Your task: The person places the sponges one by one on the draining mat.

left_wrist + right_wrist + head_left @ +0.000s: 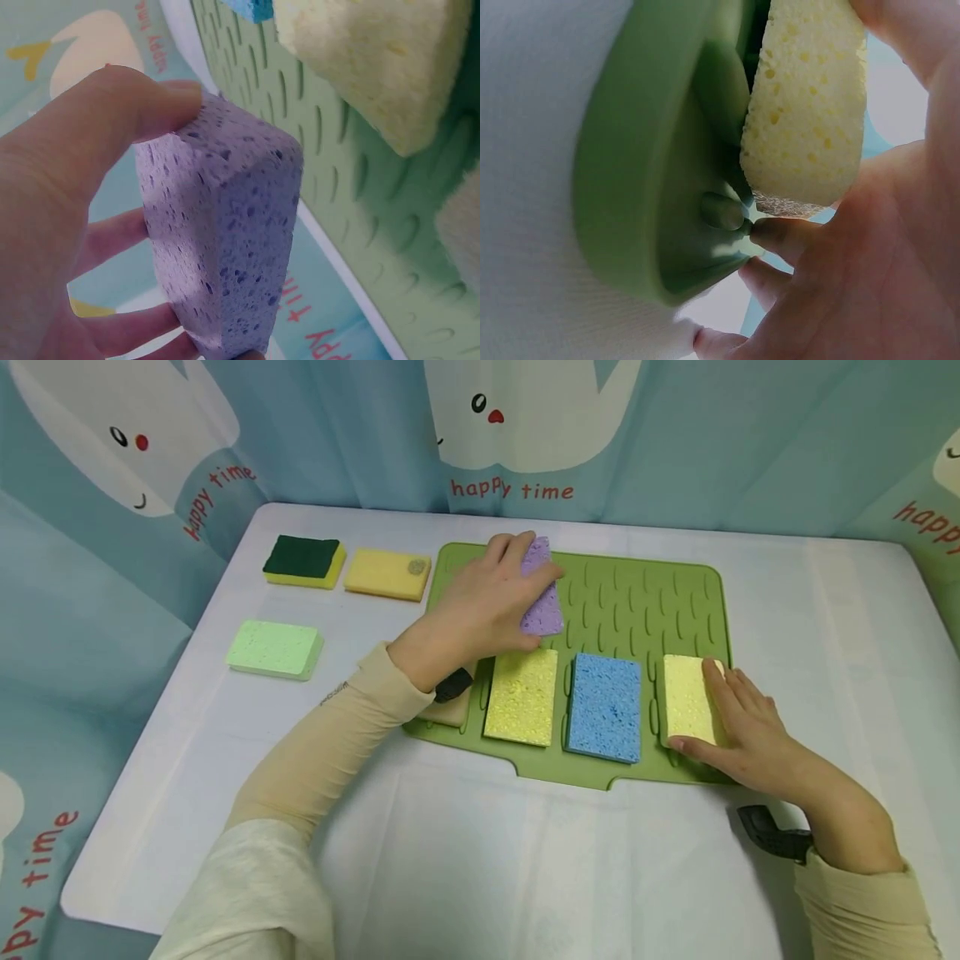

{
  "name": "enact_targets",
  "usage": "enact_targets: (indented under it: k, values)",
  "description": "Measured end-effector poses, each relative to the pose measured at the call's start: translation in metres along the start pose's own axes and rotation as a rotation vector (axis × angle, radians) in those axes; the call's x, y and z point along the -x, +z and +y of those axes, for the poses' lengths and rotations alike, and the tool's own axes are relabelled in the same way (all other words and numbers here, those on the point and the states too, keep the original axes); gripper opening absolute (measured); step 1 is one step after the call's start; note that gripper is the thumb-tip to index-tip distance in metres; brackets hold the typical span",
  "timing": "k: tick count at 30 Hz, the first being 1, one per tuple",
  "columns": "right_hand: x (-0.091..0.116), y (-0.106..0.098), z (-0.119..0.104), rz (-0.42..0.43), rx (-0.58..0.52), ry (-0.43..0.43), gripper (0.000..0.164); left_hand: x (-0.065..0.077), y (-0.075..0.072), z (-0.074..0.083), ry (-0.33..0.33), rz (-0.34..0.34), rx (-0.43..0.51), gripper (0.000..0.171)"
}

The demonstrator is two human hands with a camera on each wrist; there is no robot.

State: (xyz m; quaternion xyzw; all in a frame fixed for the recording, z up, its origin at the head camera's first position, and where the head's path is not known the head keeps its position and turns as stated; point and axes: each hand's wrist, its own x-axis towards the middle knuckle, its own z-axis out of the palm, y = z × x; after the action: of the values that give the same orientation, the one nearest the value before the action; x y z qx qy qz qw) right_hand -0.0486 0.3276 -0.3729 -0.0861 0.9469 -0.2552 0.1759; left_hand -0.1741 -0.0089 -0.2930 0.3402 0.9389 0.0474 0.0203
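Note:
My left hand point(487, 597) grips a purple sponge point(542, 610) over the back left part of a green ridged mat point(652, 602). In the left wrist view the thumb presses one end of the porous purple block, with fingers along its far side. At the mat's front right corner, my right hand point(750, 735) holds a pale yellow sponge point(688, 702), thumb at its near end and index finger by its far right corner. The right wrist view shows that sponge point(806, 112) close over the mat's raised rim point(622, 172), with a brownish layer along one face.
A yellow sponge point(522, 697) and a blue sponge point(604, 708) lie along the mat's front. Partly hidden under the left wrist is a beige sponge point(450, 710). Left of the mat lie a green-topped sponge point(303, 560), a yellow sponge point(382, 573) and a mint sponge point(274, 648).

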Motion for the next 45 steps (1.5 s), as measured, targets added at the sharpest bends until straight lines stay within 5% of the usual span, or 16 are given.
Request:
enact_targets:
  k: [13,37,45]
  values:
    - [0.001,0.000,0.000,-0.005,-0.015,-0.010,0.108,-0.012,0.002,0.014,0.054,-0.013,-0.059,0.075]
    - [-0.002,0.001,0.001,0.014,-0.012,-0.017,0.108,-0.055,0.007,0.049,0.077,-0.104,-0.112,0.077]
    - [-0.002,0.001,0.001,0.012,-0.004,-0.015,0.108,-0.070,0.016,0.060,0.135,-0.073,-0.099,0.095]
